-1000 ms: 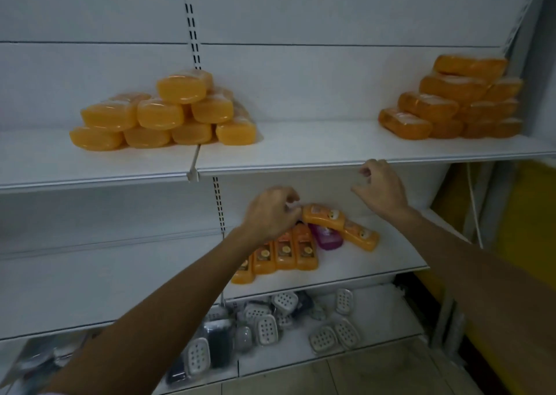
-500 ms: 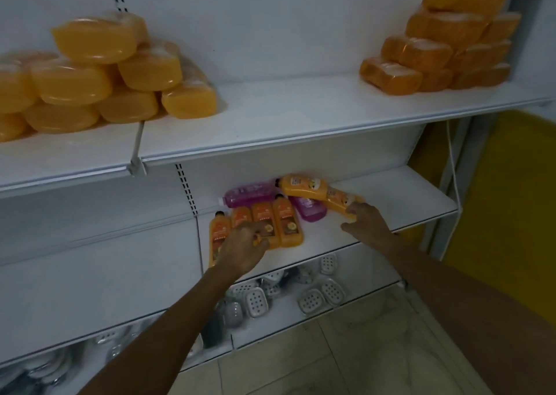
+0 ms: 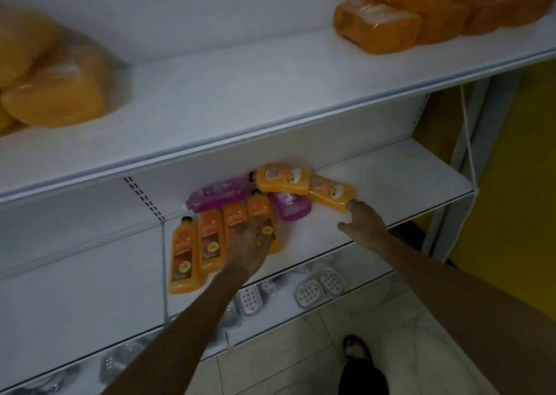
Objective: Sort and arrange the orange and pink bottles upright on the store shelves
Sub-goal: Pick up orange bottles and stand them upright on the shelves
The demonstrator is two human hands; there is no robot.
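Since you have only the head view to go on, read it from the middle shelf [image 3: 391, 181] outward. All 8 bottles lie flat there, none upright. 4 dark-label orange bottles [image 3: 210, 241] lie side by side at the shelf's left end. 2 pink bottles [image 3: 216, 194] and 2 paler orange bottles [image 3: 282, 179] are jumbled behind and to the right of them, touching or overlapping.

Your left grip [image 3: 249, 247] rests on top of the 2 right-hand bottles of that row. You cannot tell whether its fingers have closed round one or only lie on it. Your right grip [image 3: 364, 223] is wide and loose, holding nothing, with 1 fingertip touching the near end of the rightmost pale bottle [image 3: 331, 194].

By my reading the task is barely begun: nothing is sorted by colour, and every bottle has yet to be stood up and lined up. White soap dishes [image 3: 307, 293] lie on the shelf below.
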